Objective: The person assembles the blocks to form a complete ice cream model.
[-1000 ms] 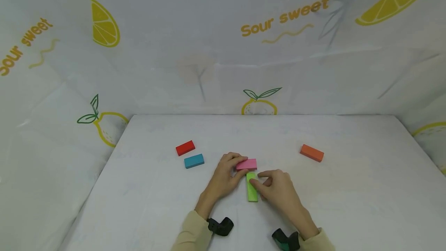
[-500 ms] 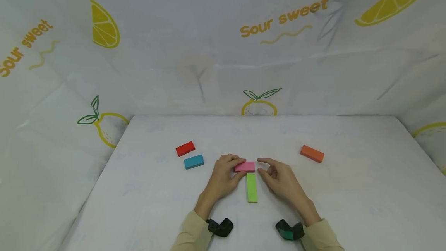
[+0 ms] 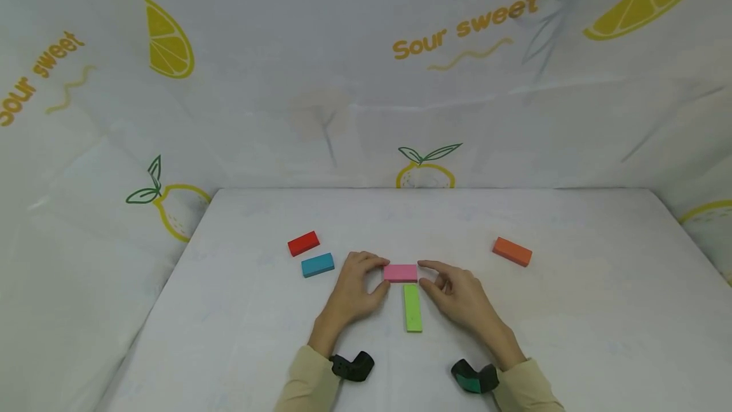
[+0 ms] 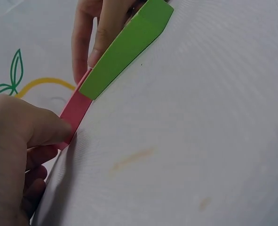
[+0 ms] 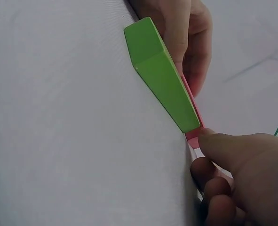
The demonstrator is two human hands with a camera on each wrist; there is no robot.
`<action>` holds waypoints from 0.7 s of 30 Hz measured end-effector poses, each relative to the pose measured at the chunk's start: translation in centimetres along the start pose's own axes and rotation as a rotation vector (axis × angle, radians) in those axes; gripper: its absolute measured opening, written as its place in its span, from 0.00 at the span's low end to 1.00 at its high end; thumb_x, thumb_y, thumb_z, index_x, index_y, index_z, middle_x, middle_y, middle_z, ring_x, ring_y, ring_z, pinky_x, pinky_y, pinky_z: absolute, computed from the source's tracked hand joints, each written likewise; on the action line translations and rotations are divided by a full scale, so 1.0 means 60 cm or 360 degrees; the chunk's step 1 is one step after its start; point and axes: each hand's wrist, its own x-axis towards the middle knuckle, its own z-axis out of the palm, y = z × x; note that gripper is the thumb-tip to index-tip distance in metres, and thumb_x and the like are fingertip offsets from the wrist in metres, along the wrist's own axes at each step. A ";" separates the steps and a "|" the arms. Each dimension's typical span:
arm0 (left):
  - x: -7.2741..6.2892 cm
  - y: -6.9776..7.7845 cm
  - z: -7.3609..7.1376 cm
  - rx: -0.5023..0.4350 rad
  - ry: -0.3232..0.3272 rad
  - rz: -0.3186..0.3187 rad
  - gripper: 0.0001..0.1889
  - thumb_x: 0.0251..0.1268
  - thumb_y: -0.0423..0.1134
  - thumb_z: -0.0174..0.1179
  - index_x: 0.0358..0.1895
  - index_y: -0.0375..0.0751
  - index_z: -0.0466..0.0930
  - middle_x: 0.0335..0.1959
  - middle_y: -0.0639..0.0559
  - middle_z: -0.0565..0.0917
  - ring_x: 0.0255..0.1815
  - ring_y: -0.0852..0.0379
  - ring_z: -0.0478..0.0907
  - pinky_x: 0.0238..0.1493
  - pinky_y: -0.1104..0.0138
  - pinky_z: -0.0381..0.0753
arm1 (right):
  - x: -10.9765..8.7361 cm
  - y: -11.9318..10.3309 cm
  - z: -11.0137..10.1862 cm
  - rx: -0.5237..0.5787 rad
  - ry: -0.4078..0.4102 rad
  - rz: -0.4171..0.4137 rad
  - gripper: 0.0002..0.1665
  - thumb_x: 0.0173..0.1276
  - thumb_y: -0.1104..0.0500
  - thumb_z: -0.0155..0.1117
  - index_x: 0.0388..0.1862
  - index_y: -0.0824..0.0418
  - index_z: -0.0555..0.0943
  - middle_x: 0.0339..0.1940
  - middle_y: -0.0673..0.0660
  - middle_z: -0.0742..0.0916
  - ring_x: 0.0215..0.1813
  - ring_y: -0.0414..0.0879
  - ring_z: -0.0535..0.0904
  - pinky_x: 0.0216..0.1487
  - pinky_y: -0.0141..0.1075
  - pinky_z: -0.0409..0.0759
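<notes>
A pink block [image 3: 400, 273] lies crosswise on the white table, just beyond the far end of a green block [image 3: 412, 308] that points toward the person. My left hand [image 3: 353, 291] pinches the pink block's left end between thumb and forefinger; in the left wrist view its thumb [image 4: 54, 129] overlaps that end. At the opposite end is my right hand [image 3: 460, 297], thumb and forefinger apart, with the tips at the block's right corners. The right wrist view has its thumb [image 5: 218, 143] right by the pink end; whether it presses there is hard to tell.
A red block [image 3: 304, 243] and a blue block [image 3: 318, 265] lie to the left of the hands. Farther right is an orange block [image 3: 512, 252]. A lemon-printed white sheet [image 3: 286, 81] hangs behind the table's back edge.
My right hand has left the green block and moved up to the pink block's right end. The pink block has shifted slightly left and nearer. My left hand has drawn back leftward along it.
</notes>
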 end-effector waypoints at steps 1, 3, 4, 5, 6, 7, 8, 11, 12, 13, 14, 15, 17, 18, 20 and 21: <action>0.000 -0.001 0.001 0.0002 0.0004 0.0020 0.16 0.64 0.39 0.67 0.54 0.45 0.86 0.51 0.51 0.86 0.57 0.53 0.77 0.62 0.55 0.78 | 0.000 0.001 0.000 -0.0001 0.0000 -0.0012 0.21 0.68 0.59 0.70 0.60 0.59 0.84 0.19 0.44 0.77 0.22 0.32 0.66 0.24 0.27 0.65; 0.000 -0.002 0.002 0.0001 0.0003 0.0055 0.15 0.64 0.39 0.67 0.54 0.44 0.86 0.51 0.51 0.87 0.57 0.53 0.77 0.62 0.56 0.78 | 0.000 0.002 0.000 -0.0005 -0.0005 -0.0028 0.22 0.68 0.58 0.71 0.61 0.59 0.84 0.20 0.44 0.77 0.22 0.32 0.66 0.24 0.27 0.65; 0.000 -0.002 0.003 0.0000 0.0004 0.0070 0.15 0.64 0.39 0.68 0.53 0.44 0.87 0.50 0.51 0.87 0.56 0.54 0.77 0.62 0.56 0.78 | 0.000 0.002 0.000 -0.0007 -0.0008 -0.0034 0.23 0.68 0.58 0.71 0.61 0.59 0.84 0.20 0.44 0.77 0.22 0.32 0.66 0.24 0.27 0.65; 0.000 -0.001 0.003 -0.0006 0.0004 0.0078 0.15 0.64 0.39 0.68 0.53 0.44 0.87 0.50 0.51 0.87 0.56 0.54 0.77 0.61 0.57 0.79 | 0.000 0.002 0.000 -0.0010 -0.0011 -0.0032 0.23 0.68 0.58 0.71 0.62 0.59 0.83 0.20 0.44 0.77 0.22 0.32 0.66 0.24 0.27 0.65; 0.000 -0.001 0.003 -0.0009 0.0001 0.0083 0.15 0.64 0.39 0.68 0.53 0.44 0.87 0.50 0.52 0.88 0.56 0.54 0.77 0.61 0.57 0.79 | 0.000 0.003 -0.001 -0.0013 -0.0012 -0.0031 0.24 0.68 0.58 0.71 0.62 0.59 0.83 0.20 0.44 0.77 0.22 0.32 0.66 0.24 0.27 0.65; 0.000 0.000 0.003 -0.0016 -0.0004 0.0086 0.15 0.64 0.39 0.68 0.53 0.43 0.87 0.50 0.52 0.88 0.56 0.54 0.77 0.61 0.57 0.79 | 0.000 0.003 -0.001 -0.0017 -0.0013 -0.0031 0.24 0.68 0.58 0.72 0.62 0.59 0.83 0.20 0.44 0.77 0.22 0.32 0.66 0.24 0.27 0.65; 0.000 0.001 0.003 -0.0019 -0.0010 0.0089 0.15 0.65 0.39 0.68 0.53 0.43 0.87 0.50 0.52 0.88 0.56 0.54 0.77 0.61 0.57 0.79 | 0.000 0.003 -0.001 -0.0020 -0.0015 -0.0030 0.24 0.68 0.58 0.72 0.62 0.59 0.83 0.20 0.44 0.77 0.22 0.32 0.66 0.24 0.27 0.65; 0.000 0.001 0.002 -0.0030 -0.0018 0.0104 0.15 0.65 0.40 0.68 0.54 0.44 0.87 0.51 0.51 0.88 0.57 0.54 0.77 0.61 0.57 0.80 | 0.002 0.004 -0.001 -0.0020 -0.0021 -0.0026 0.23 0.68 0.57 0.71 0.61 0.59 0.83 0.21 0.44 0.78 0.22 0.32 0.67 0.24 0.27 0.65; 0.000 0.001 0.003 -0.0030 -0.0021 0.0112 0.15 0.65 0.40 0.68 0.54 0.44 0.87 0.51 0.51 0.88 0.57 0.54 0.77 0.61 0.57 0.80 | 0.002 0.004 -0.002 -0.0017 -0.0022 -0.0030 0.23 0.68 0.57 0.71 0.61 0.59 0.84 0.21 0.44 0.78 0.22 0.32 0.67 0.25 0.27 0.66; 0.000 0.001 0.003 -0.0024 -0.0023 0.0122 0.15 0.65 0.40 0.68 0.55 0.44 0.87 0.51 0.52 0.88 0.57 0.55 0.78 0.60 0.58 0.80 | 0.002 0.005 -0.002 -0.0013 -0.0026 -0.0033 0.22 0.68 0.57 0.71 0.60 0.60 0.84 0.21 0.44 0.78 0.22 0.32 0.67 0.25 0.27 0.66; 0.000 0.001 0.003 -0.0019 -0.0027 0.0135 0.16 0.66 0.40 0.68 0.55 0.44 0.87 0.51 0.52 0.87 0.57 0.55 0.78 0.60 0.58 0.80 | 0.002 0.006 -0.003 -0.0004 -0.0033 -0.0036 0.22 0.68 0.57 0.71 0.60 0.60 0.84 0.21 0.44 0.78 0.22 0.32 0.67 0.25 0.27 0.66; 0.000 0.000 0.004 -0.0014 -0.0031 0.0150 0.16 0.66 0.41 0.68 0.55 0.44 0.87 0.52 0.52 0.87 0.57 0.55 0.78 0.60 0.58 0.80 | 0.002 0.007 -0.004 0.0006 -0.0040 -0.0038 0.21 0.68 0.57 0.71 0.59 0.60 0.84 0.21 0.44 0.78 0.22 0.32 0.67 0.25 0.27 0.66; 0.000 0.000 0.004 -0.0003 -0.0048 0.0170 0.16 0.67 0.42 0.68 0.56 0.45 0.86 0.52 0.53 0.87 0.57 0.55 0.79 0.61 0.59 0.80 | 0.002 0.010 -0.006 0.0037 -0.0060 -0.0040 0.21 0.68 0.57 0.71 0.59 0.60 0.84 0.21 0.45 0.78 0.21 0.32 0.67 0.24 0.27 0.67; 0.000 -0.001 0.005 0.0009 -0.0052 0.0184 0.16 0.67 0.42 0.68 0.56 0.45 0.86 0.52 0.53 0.87 0.57 0.56 0.79 0.61 0.59 0.80 | 0.001 0.011 -0.007 0.0052 -0.0072 -0.0043 0.21 0.68 0.57 0.71 0.58 0.61 0.84 0.21 0.45 0.78 0.21 0.32 0.67 0.24 0.27 0.67; 0.000 -0.002 0.006 0.0023 -0.0062 0.0201 0.17 0.67 0.43 0.68 0.57 0.46 0.86 0.52 0.54 0.87 0.57 0.56 0.79 0.60 0.59 0.80 | 0.001 0.013 -0.010 0.0084 -0.0096 -0.0044 0.20 0.68 0.58 0.72 0.58 0.61 0.83 0.21 0.45 0.79 0.21 0.32 0.68 0.23 0.27 0.68; 0.000 -0.003 0.006 0.0028 -0.0067 0.0206 0.17 0.67 0.43 0.68 0.57 0.46 0.86 0.52 0.54 0.88 0.57 0.56 0.79 0.60 0.59 0.80 | 0.001 0.014 -0.011 0.0094 -0.0107 -0.0043 0.20 0.68 0.58 0.72 0.58 0.61 0.83 0.21 0.45 0.79 0.20 0.32 0.68 0.23 0.27 0.68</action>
